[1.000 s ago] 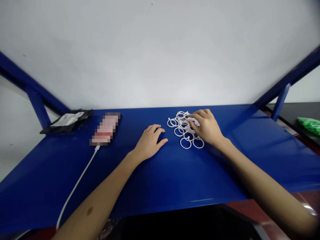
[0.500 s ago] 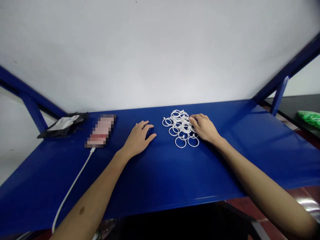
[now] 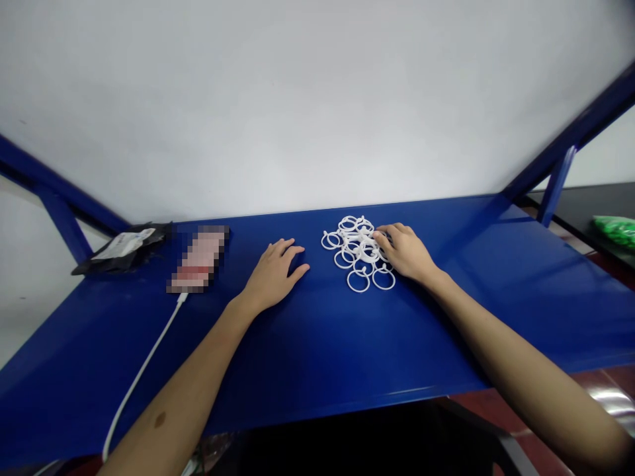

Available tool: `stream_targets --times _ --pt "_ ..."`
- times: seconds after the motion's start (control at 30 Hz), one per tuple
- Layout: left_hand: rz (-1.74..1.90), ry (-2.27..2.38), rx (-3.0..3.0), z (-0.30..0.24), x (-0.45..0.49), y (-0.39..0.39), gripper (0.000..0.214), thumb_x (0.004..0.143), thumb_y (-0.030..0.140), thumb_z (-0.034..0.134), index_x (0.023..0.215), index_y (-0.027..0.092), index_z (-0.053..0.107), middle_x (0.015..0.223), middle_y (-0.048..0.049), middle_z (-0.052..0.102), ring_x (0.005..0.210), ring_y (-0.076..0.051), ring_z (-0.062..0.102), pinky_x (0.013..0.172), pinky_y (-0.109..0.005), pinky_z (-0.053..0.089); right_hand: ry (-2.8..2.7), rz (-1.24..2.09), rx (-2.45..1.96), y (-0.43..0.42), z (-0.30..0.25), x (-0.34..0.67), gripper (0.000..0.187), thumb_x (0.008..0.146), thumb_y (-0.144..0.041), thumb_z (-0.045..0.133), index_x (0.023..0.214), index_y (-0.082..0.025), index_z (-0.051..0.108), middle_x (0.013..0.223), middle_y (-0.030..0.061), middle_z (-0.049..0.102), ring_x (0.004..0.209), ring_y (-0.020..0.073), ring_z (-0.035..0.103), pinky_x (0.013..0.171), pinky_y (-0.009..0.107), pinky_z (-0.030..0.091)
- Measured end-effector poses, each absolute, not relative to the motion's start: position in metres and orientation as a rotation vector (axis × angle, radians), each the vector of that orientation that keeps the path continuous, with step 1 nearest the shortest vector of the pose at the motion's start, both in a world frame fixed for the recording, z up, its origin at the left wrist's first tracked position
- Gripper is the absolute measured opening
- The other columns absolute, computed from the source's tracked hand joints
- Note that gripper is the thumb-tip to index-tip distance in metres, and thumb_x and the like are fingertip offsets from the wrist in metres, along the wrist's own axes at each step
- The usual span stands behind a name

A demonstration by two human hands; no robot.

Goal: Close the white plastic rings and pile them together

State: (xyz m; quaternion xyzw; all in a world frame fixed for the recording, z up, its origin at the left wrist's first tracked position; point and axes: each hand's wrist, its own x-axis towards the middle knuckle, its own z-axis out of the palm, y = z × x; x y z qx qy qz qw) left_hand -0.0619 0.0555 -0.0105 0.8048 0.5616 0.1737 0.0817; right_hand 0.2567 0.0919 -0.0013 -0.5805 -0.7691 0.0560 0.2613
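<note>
A heap of several white plastic rings (image 3: 358,254) lies on the blue table (image 3: 317,344), a little right of centre. My right hand (image 3: 404,252) rests on the right side of the heap, fingers curled with their tips among the rings; whether it grips one is hidden. My left hand (image 3: 275,272) lies flat on the table left of the heap, fingers stretched out, holding nothing and not touching the rings.
A phone (image 3: 198,258) with a white cable (image 3: 141,370) lies at the left. A black packet (image 3: 122,246) sits at the far left back corner. Blue frame struts (image 3: 558,175) rise at both sides. A green object (image 3: 615,231) lies on a dark surface at the right.
My left hand drew back to the left, away from the rings. My right hand stays on the heap, its fingers shifting slightly.
</note>
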Motion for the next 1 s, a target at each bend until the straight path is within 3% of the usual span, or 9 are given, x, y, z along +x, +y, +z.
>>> stream_targets --times 0.37,0.8,1.0 --pt "0.405 1.725 2.405 -0.0045 -0.0589 0.0538 0.043 0.099 0.046 0.048 0.133 0.020 0.056 0.154 -0.0121 0.045 0.147 -0.031 0.035 0.123 -0.053 0.024 -2.061 0.140 -1.520 0.0894 -0.0003 0.2540 0.054 0.098 -0.056 0.044 0.126 -0.014 0.064 0.123 0.0176 0.064 0.115 0.0339 0.057 0.104 0.052 0.044" --pt "0.410 1.718 2.438 -0.0066 -0.0588 0.0537 0.044 0.100 0.045 0.049 0.134 0.020 0.056 0.154 -0.0139 0.045 0.147 -0.032 0.035 0.122 -0.055 0.025 -2.084 0.203 -1.315 0.0860 0.0053 0.2523 0.025 0.092 -0.043 0.059 0.099 -0.021 0.071 0.107 0.0109 0.068 0.102 0.0287 0.061 0.096 0.050 0.047" --pt "0.441 1.711 2.456 -0.0079 -0.0591 0.0543 0.042 0.100 0.044 0.050 0.133 0.019 0.057 0.152 -0.0138 0.047 0.146 -0.034 0.036 0.120 -0.057 0.028 -2.100 0.175 -1.240 0.0848 0.0037 0.2518 0.018 0.093 -0.037 0.061 0.093 -0.021 0.070 0.110 0.0119 0.064 0.104 0.0285 0.060 0.096 0.051 0.047"
